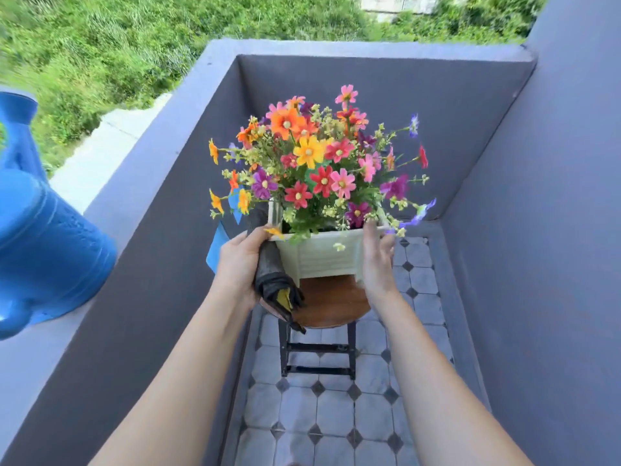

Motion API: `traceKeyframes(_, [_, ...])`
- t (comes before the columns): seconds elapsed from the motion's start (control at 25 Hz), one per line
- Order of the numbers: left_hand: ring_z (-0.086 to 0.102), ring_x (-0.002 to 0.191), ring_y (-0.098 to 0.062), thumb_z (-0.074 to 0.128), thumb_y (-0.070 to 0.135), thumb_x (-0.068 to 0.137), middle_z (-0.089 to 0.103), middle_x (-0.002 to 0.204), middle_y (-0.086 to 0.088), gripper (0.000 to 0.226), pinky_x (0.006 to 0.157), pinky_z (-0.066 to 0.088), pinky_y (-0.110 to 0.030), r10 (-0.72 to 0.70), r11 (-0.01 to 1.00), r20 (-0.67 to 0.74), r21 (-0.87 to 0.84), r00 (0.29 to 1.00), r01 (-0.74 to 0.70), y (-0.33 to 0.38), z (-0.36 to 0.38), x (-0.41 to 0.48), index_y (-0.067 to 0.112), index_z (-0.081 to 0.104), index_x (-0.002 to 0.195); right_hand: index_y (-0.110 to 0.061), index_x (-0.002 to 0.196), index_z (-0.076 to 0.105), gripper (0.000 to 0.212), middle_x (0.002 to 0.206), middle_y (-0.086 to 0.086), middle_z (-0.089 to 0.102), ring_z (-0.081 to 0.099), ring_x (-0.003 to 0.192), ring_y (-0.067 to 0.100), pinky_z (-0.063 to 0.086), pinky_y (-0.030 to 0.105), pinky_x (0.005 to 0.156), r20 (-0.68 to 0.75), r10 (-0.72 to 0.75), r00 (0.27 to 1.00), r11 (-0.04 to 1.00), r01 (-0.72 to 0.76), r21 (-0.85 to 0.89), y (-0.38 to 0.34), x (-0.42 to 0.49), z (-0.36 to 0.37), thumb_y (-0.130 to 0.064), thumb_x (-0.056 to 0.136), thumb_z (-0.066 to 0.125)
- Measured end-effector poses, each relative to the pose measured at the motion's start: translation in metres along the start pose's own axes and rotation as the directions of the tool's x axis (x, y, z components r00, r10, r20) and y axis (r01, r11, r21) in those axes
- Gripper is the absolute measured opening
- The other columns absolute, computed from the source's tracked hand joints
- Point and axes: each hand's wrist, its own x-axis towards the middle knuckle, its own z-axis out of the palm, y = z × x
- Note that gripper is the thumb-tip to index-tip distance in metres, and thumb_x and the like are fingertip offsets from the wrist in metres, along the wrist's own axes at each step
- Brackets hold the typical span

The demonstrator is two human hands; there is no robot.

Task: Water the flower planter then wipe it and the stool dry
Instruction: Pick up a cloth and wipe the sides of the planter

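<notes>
A narrow balcony floor of pale grey octagonal tiles with small dark diamond insets (336, 415) runs between matte grey-violet parapet walls (161, 230), with a taller wall of the same colour (554, 230) on the right. Beyond the parapet lie a slope of rough green grass (100, 45) and a pale concrete strip (100, 153).

On the floor stands a stool with a round brown wooden seat (331, 302) and black metal legs with crossbars (317, 351). A white square ribbed planter (319, 253) sits on the far part of the seat. It is filled with a dense bunch of orange, yellow, pink, red and purple flowers (312, 153) that spread past its rim on all sides.

The left hand (240, 260) is at the planter's left side, its fingers curled round a folded dark grey cloth with a yellow patch (272, 284), which hangs down to the seat's left edge. The right hand (378, 257) is at the planter's right corner, fingers straight and close together; it is blurred, so contact with the planter cannot be told.

A large bright blue plastic watering can (43, 237) stands on the flat top of the left parapet, well apart from the stool. Flat blue pieces (216, 250) show behind the left hand, against the left wall, partly hidden by hand and blooms.
</notes>
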Motion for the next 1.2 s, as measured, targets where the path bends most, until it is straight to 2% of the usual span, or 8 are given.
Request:
traceKeyframes(0.16, [0.057, 0.060, -0.018, 0.060, 0.016, 0.088, 0.062, 0.064, -0.001, 0.012, 0.060, 0.048, -0.029, 0.062, 0.996, 0.036, -0.061, 0.997, -0.059, -0.007, 0.003, -0.002, 0.011, 0.064, 0.078, -0.025, 0.152, 0.002, 0.107, 0.162, 0.001, 0.006, 0.017, 0.146, 0.028, 0.021, 0.050, 0.116, -0.005, 0.098, 0.995, 0.993, -0.097, 0.067, -0.015, 0.002, 0.000, -0.080, 0.071, 0.043])
traceKeyframes(0.4, [0.051, 0.121, -0.008, 0.037, 0.084, 0.069, 0.059, 0.127, 0.014, 0.071, 0.109, 0.036, -0.039, 0.103, 0.993, -0.136, 0.076, 0.985, -0.093, -0.046, 0.013, 0.017, 0.039, 0.058, 0.119, -0.026, 0.151, 0.012, 0.092, 0.159, 0.001, 0.021, 0.023, 0.144, 0.026, 0.024, 0.048, 0.113, -0.044, 0.045, 0.998, 0.996, -0.049, -0.081, -0.026, 0.017, -0.007, -0.075, 0.079, 0.040])
traceKeyframes(0.64, [0.040, 0.085, -0.023, 0.032, 0.040, 0.096, 0.038, 0.098, -0.007, 0.037, 0.084, 0.040, -0.036, 0.645, 0.695, -0.175, 0.539, 0.744, -0.475, -0.060, 0.031, 0.012, 0.009, 0.044, 0.081, -0.030, 0.150, 0.016, 0.089, 0.148, 0.010, 0.040, 0.036, 0.135, 0.031, 0.036, 0.047, 0.105, -0.079, 0.038, 0.996, 0.984, -0.051, -0.173, -0.038, 0.023, -0.008, -0.078, 0.078, 0.037])
traceKeyframes(0.76, [0.042, 0.098, -0.022, 0.037, 0.040, 0.098, 0.033, 0.108, -0.006, 0.051, 0.098, 0.039, -0.031, 0.662, 0.650, -0.109, 0.576, 0.742, -0.496, -0.071, 0.030, 0.013, -0.003, 0.054, 0.120, -0.032, 0.149, 0.019, 0.090, 0.142, 0.011, 0.045, 0.037, 0.132, 0.034, 0.038, 0.050, 0.102, -0.092, 0.033, 0.995, 0.976, -0.052, -0.213, -0.043, 0.023, -0.007, -0.081, 0.075, 0.034])
traceKeyframes(0.84, [0.038, 0.105, -0.011, 0.046, 0.025, 0.097, 0.028, 0.110, 0.005, 0.051, 0.104, 0.031, -0.021, 0.667, 0.630, -0.028, 0.554, 0.744, -0.544, -0.074, 0.028, 0.011, 0.012, 0.032, 0.144, -0.032, 0.149, 0.018, 0.088, 0.143, 0.011, 0.044, 0.036, 0.133, 0.034, 0.037, 0.048, 0.101, -0.091, 0.034, 0.995, 0.976, -0.053, -0.213, -0.045, 0.023, -0.009, -0.080, 0.076, 0.034])
traceKeyframes(0.96, [0.053, 0.102, -0.019, 0.050, 0.029, 0.095, 0.049, 0.108, 0.003, 0.046, 0.098, 0.045, -0.042, 0.604, 0.751, -0.167, 0.448, 0.779, -0.486, -0.059, 0.030, 0.008, 0.008, 0.042, 0.135, -0.034, 0.149, 0.018, 0.084, 0.141, 0.012, 0.045, 0.037, 0.132, 0.033, 0.035, 0.041, 0.089, -0.067, 0.037, 0.997, 0.976, -0.051, -0.214, -0.049, 0.022, -0.010, -0.077, 0.079, 0.035])
traceKeyframes(1.08, [0.039, 0.104, -0.023, 0.045, 0.022, 0.095, 0.032, 0.106, 0.000, 0.045, 0.090, 0.031, -0.021, 0.675, 0.645, -0.065, 0.537, 0.735, -0.544, -0.052, 0.043, 0.000, 0.005, 0.041, 0.137, -0.034, 0.148, 0.020, 0.085, 0.142, 0.012, 0.045, 0.035, 0.134, 0.033, 0.035, 0.044, 0.098, -0.055, 0.041, 0.998, 0.977, -0.052, -0.207, -0.051, 0.022, -0.007, -0.077, 0.077, 0.037])
traceKeyframes(1.2, [0.053, 0.101, -0.034, 0.041, 0.050, 0.094, 0.051, 0.099, -0.007, 0.053, 0.086, 0.044, -0.039, 0.624, 0.491, 0.118, 0.710, 0.772, -0.505, -0.059, 0.044, 0.006, 0.005, 0.057, 0.116, -0.035, 0.145, 0.026, 0.085, 0.142, 0.013, 0.046, 0.035, 0.134, 0.033, 0.031, 0.050, 0.109, -0.069, 0.049, 0.996, 0.975, -0.063, -0.214, -0.053, 0.028, -0.005, -0.079, 0.074, 0.037])
